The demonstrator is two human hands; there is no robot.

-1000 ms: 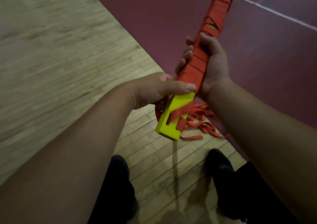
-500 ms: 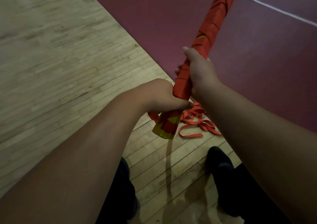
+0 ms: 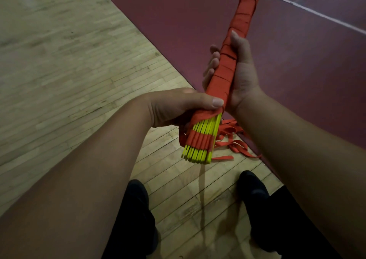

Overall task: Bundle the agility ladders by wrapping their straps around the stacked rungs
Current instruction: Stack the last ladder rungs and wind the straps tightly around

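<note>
A stack of yellow ladder rungs (image 3: 200, 147) is held slanted in front of me, wound almost all along its length in orange strap (image 3: 240, 21). My left hand (image 3: 178, 106) grips the near end, its thumb pressing a strap turn against the stack. My right hand (image 3: 239, 70) holds the middle of the bundle, fingers curled round its far side and thumb along the top. The near rung ends show edge-on with one orange band across them. Loose orange strap (image 3: 235, 139) trails from the bundle onto the floor.
I stand on a pale wooden floor (image 3: 69, 70); a dark red court surface (image 3: 297, 60) with a white line (image 3: 316, 14) begins just beyond the bundle. My two dark shoes (image 3: 136, 195) are below the bundle.
The bundle has rolled about its length, so the rung edges now face me instead of the flat yellow face. Both hands shifted their hold and the strap wrap reaches nearer the end.
</note>
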